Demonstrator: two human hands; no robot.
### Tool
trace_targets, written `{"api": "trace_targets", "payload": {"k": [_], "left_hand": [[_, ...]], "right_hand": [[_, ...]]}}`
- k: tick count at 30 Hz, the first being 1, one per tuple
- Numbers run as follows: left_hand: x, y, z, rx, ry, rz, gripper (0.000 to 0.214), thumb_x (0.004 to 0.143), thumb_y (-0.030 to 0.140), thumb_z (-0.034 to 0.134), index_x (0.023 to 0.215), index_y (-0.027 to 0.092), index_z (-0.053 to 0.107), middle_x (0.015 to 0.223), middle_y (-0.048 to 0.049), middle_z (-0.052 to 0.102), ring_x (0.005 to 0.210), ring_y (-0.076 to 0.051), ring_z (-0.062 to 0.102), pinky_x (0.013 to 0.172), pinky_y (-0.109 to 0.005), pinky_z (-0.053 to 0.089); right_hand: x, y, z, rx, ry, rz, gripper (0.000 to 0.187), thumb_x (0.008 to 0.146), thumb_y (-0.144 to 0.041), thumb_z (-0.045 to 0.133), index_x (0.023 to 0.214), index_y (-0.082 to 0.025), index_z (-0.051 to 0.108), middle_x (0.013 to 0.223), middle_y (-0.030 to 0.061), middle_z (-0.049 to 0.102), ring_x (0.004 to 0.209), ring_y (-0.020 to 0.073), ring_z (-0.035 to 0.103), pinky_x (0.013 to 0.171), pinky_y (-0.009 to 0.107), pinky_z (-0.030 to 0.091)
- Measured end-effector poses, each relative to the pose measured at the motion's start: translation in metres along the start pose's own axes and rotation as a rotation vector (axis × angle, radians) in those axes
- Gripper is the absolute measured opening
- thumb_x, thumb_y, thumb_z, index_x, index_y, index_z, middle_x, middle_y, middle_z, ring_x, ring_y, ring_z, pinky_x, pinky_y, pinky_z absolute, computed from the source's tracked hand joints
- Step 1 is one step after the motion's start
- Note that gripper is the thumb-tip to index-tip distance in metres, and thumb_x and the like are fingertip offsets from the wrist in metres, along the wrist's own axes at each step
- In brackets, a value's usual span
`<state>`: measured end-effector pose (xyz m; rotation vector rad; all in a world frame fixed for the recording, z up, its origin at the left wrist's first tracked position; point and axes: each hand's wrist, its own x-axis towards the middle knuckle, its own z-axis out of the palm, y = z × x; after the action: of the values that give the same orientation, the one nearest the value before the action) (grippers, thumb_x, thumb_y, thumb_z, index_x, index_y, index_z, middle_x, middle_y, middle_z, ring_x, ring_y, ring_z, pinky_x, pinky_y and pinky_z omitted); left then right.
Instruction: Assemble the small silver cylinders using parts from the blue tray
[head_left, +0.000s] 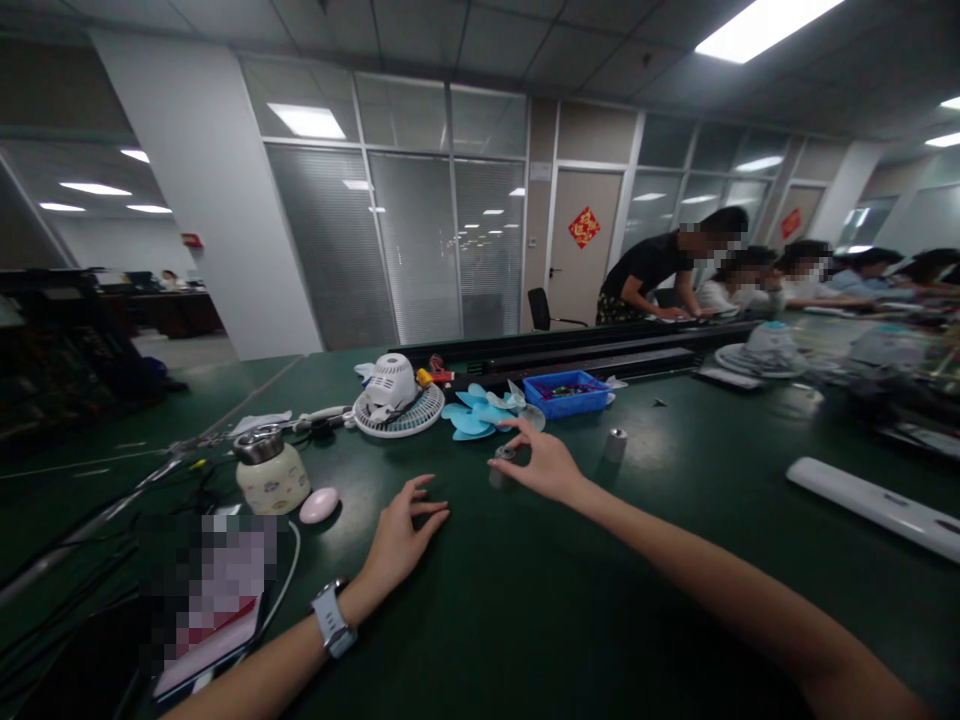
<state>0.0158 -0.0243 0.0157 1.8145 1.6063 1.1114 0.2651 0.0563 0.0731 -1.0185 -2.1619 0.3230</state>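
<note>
My right hand [546, 462] pinches a small grey metal piece [504, 453] between thumb and fingers, just over the green tabletop. The piece is too small for me to name its kind. To the right of that hand, apart from it, a short metal cylinder [616, 445] stands upright. My left hand [409, 525] is low over the table with its fingers apart and nothing in them. A watch is on the left wrist. Behind my right hand lie light-blue fan blades [480, 412], and a white fan housing with its round grille [397, 408] rests left of them.
A blue bin [568, 396] of small parts is at the back. On the left are a cream jar [272, 472], a pink oval object [319, 505], a phone-like device [217, 620] and cables. A long white casing [874, 505] lies right. Other people work farther right.
</note>
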Motion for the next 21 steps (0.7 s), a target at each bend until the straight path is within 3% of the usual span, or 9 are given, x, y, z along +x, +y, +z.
{"api": "trace_targets", "payload": {"k": [5, 10, 17, 21], "left_hand": [[0.003, -0.001, 0.001, -0.005, 0.051, -0.059, 0.052, 0.084, 0.051, 0.055, 0.127, 0.023, 0.046, 0.104, -0.0090, 0.075, 0.122, -0.029, 0.057, 0.103, -0.051, 0.039], [0.007, -0.011, 0.004, -0.020, 0.059, -0.085, 0.050, 0.086, 0.055, 0.049, 0.123, 0.021, 0.048, 0.108, -0.0112, 0.072, 0.117, -0.029, 0.060, 0.101, -0.050, 0.041], [0.008, -0.015, 0.003, 0.078, 0.039, -0.085, 0.046, 0.088, 0.053, 0.046, 0.120, 0.021, 0.050, 0.111, -0.0107, 0.071, 0.116, -0.027, 0.061, 0.103, -0.048, 0.041], [0.007, -0.011, 0.003, 0.031, 0.061, -0.091, 0.042, 0.088, 0.050, 0.045, 0.117, 0.020, 0.051, 0.113, -0.0114, 0.070, 0.111, -0.025, 0.064, 0.102, -0.045, 0.043]], "right_hand": [[0.030, 0.083, -0.051, -0.247, 0.043, 0.225, 0.054, 0.075, -0.035, 0.073, 0.123, -0.022, 0.052, 0.093, 0.0055, 0.073, 0.088, 0.0227, 0.069, 0.075, 0.032, 0.050], [0.043, 0.135, -0.069, -0.465, 0.011, 0.403, 0.054, 0.071, -0.029, 0.075, 0.120, -0.020, 0.055, 0.090, 0.0054, 0.073, 0.087, 0.0227, 0.069, 0.075, 0.029, 0.050], [0.041, 0.146, -0.069, -0.530, -0.040, 0.509, 0.050, 0.073, -0.030, 0.073, 0.118, -0.018, 0.058, 0.093, 0.0070, 0.072, 0.087, 0.0230, 0.069, 0.074, 0.030, 0.050], [0.040, 0.118, -0.066, -0.582, -0.029, 0.421, 0.055, 0.076, -0.029, 0.071, 0.127, -0.015, 0.055, 0.114, 0.0148, 0.067, 0.108, 0.0296, 0.062, 0.090, 0.039, 0.045]]}}
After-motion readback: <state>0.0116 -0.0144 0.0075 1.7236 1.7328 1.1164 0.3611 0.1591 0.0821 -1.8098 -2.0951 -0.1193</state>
